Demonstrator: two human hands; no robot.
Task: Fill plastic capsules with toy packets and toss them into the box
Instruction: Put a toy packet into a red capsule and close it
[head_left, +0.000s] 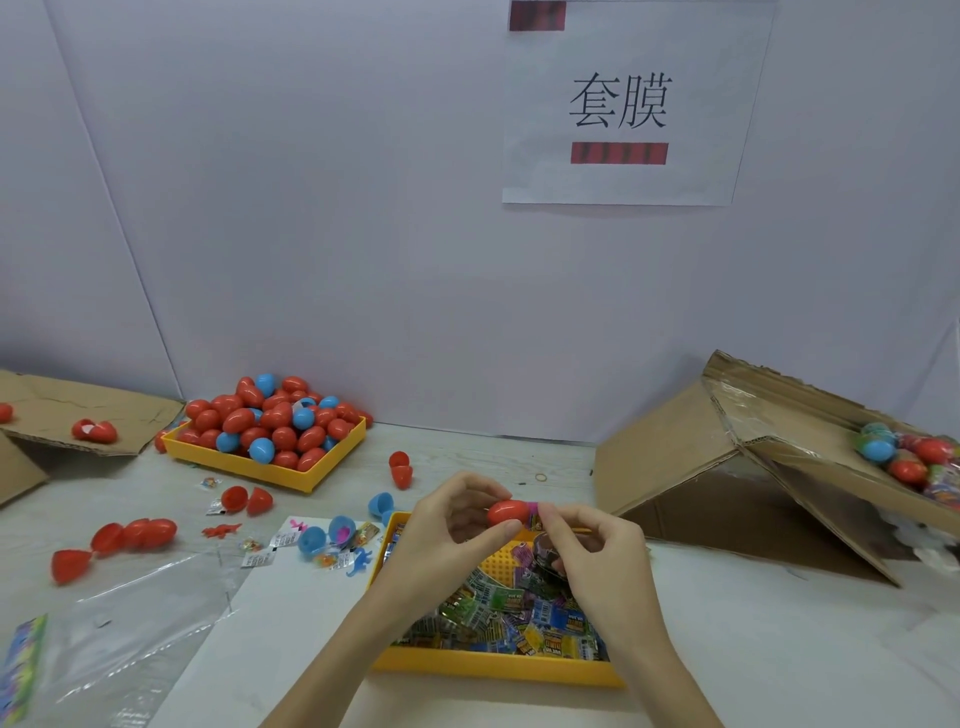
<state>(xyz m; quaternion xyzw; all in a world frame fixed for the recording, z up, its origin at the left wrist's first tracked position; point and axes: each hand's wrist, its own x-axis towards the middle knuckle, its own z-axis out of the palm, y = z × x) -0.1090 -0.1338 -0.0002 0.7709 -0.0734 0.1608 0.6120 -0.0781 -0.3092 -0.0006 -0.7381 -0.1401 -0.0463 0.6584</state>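
At the bottom centre of the frame we note the two forearms reaching in over the near yellow tray (498, 667), which holds a loose heap of toy packets (519, 608). Just above the tray, at centre frame, the left hand (457, 525) pinches a red capsule (508, 512) between thumb and fingers, gripping its rounded end. The right hand (592, 540) has its fingertips curled against the capsule's open end, where a strip of pink (531, 506) shows (we take it to be a packet being pushed in, though that is too small to confirm).

We judge the capsule to be light, rigid and smooth, hence liable to slip; it is best held around its widest part, with pressure along its length to close it. The packets look thin and pliable and should fold in readily.

The cardboard box (727, 467) stands tilted at the right of the frame, with finished capsules visible inside at the right edge. A second yellow tray (270, 467) of empty capsules sits at upper left of the table, with capsule halves scattered nearby.
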